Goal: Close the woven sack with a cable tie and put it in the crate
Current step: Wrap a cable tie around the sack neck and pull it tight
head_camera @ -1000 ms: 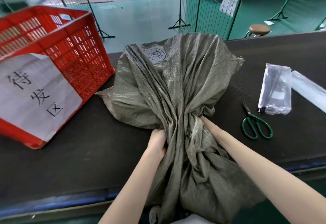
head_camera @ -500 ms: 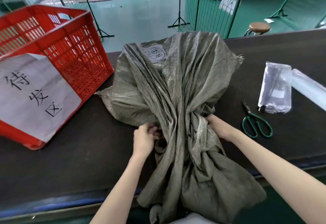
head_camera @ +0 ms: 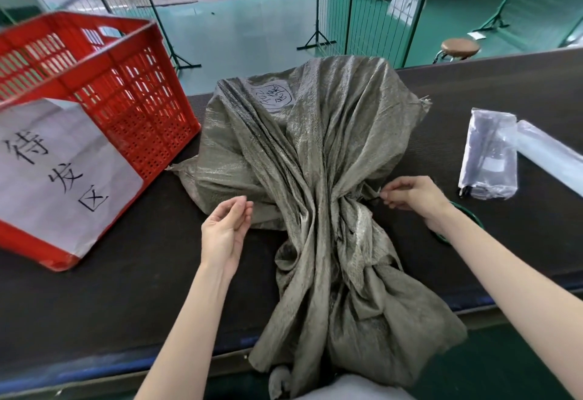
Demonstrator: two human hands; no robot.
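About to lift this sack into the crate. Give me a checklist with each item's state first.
1. Sack neck gathered: ok, bunched at mid-length.
2. Tie around neck: cannot tell; only a thin dark bit shows by the right hand.
3. Left hand grip on sack: not ok, open and off the cloth.
4. Crate within reach: ok, beside the sack.
5. Crate room: cannot tell, inside mostly unseen.
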